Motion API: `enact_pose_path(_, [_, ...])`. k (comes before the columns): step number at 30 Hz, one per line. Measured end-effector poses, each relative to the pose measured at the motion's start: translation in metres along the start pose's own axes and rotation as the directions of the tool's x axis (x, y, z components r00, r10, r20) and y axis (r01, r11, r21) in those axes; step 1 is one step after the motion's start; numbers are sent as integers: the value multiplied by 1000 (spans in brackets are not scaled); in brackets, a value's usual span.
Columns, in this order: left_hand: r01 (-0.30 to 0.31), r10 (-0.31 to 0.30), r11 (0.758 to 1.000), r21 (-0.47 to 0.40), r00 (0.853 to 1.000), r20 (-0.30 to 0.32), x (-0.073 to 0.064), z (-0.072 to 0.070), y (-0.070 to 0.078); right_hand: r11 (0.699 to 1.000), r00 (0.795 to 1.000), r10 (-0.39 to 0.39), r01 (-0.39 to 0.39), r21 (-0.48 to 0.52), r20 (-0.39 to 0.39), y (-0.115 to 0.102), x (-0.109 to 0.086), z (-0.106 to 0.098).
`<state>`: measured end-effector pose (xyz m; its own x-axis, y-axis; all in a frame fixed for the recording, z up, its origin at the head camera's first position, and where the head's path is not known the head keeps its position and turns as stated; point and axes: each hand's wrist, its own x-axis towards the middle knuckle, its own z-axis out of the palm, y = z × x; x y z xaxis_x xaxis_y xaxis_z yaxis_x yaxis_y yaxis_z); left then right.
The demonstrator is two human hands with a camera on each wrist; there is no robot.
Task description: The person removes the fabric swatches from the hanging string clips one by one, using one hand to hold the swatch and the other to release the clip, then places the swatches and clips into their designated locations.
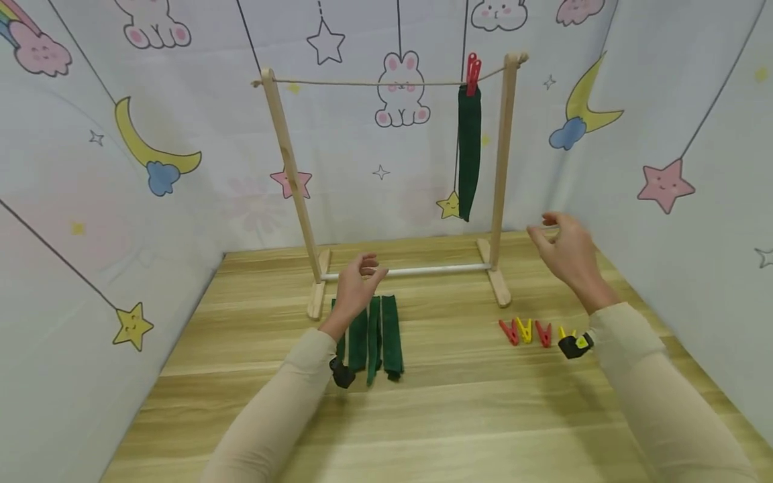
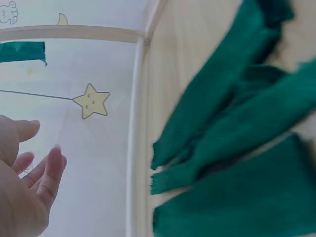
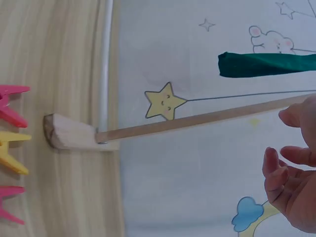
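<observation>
In the head view my left hand (image 1: 357, 290) hovers over the far ends of several dark green cloth strips (image 1: 392, 335), its fingers loosely bent with nothing in them. The left wrist view shows the same strips (image 2: 232, 133) lying below and beside that hand (image 2: 29, 182). My right hand (image 1: 564, 251) is raised right of the wooden rack (image 1: 506, 161), thumb and fingers apart and holding nothing. Another green strip (image 1: 469, 147) hangs from the rack's string (image 1: 362, 83) near the right post, held by red clothespins (image 1: 473, 75).
Red and yellow clothespins (image 1: 524, 330) lie in a row on the wooden table (image 1: 453, 416), below my right hand. A white bar (image 1: 435, 270) joins the rack's feet low down. Behind and at both sides hangs a patterned white cloth (image 1: 229, 154).
</observation>
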<state>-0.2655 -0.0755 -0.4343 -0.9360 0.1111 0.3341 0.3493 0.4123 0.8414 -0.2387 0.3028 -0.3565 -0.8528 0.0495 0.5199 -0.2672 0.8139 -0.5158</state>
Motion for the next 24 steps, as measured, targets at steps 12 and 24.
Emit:
enact_pose_path(12, [-88, 89, 996, -29, 995, 41, 38, 3, 32, 987, 983, -150, 156, 47, -104, -29, 33, -7])
enact_pose_path(24, [-214, 212, 966, -147, 977, -30, 79, 7, 73, 957, 936, -256, 281, 76, -242, -66, 70, -27])
